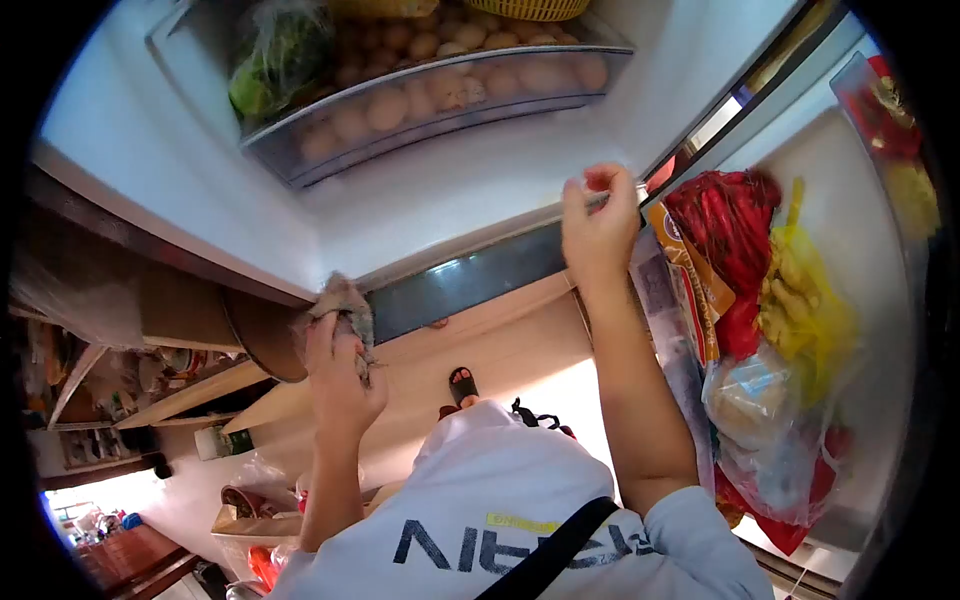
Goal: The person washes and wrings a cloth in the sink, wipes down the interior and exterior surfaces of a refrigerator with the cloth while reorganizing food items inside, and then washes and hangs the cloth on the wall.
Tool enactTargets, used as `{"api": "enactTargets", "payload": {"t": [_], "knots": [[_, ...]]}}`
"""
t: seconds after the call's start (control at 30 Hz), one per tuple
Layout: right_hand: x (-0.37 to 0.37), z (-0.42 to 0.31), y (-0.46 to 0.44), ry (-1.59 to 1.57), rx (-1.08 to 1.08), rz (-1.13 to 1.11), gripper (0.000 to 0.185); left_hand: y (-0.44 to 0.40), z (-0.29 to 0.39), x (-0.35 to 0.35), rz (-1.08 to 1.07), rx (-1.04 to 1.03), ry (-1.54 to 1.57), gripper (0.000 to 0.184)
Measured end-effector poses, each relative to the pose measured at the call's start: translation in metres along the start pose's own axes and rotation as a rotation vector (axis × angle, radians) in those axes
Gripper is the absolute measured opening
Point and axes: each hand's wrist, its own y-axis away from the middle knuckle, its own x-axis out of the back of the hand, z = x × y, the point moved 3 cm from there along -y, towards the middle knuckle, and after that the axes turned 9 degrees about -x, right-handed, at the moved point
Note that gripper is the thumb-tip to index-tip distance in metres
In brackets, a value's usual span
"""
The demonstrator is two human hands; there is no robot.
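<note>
An open refrigerator is in front of me. My left hand point(342, 362) grips a crumpled greyish cloth point(347, 297) against the lower left corner of the compartment, at its front edge. My right hand point(600, 230) is near the right end of the same edge, close to the door hinge side. Its fingers are curled in toward the thumb, and whatever may be between them is hidden. The dark front strip point(470, 285) of the refrigerator runs between both hands. Above it lies the white compartment floor point(430, 215).
A clear drawer point(440, 105) full of eggs sits deeper inside, with bagged greens point(280, 60) at its left and a yellow basket point(530, 8) above. On the right, the open door point(880, 300) holds red chillies point(725, 215), a yellow bag point(800, 300) and other packages. Shelves stand at left.
</note>
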Motion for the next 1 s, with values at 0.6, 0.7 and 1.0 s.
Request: {"api": "enactTargets", "payload": {"t": [0.6, 0.7, 1.0], "knots": [[0.143, 0.153, 0.229, 0.166, -0.544, -0.939, 0.022, -0.124, 0.167, -0.179, 0.107, -0.435, -0.033, 0.047], [0.158, 0.153, 0.239, 0.194, -0.591, -0.925, 0.023, -0.137, 0.192, -0.209, 0.105, -0.586, -0.097, 0.045], [0.168, 0.167, 0.257, 0.182, -0.644, -0.905, 0.026, -0.160, 0.211, -0.238, 0.298, -0.551, 0.486, 0.028]]}}
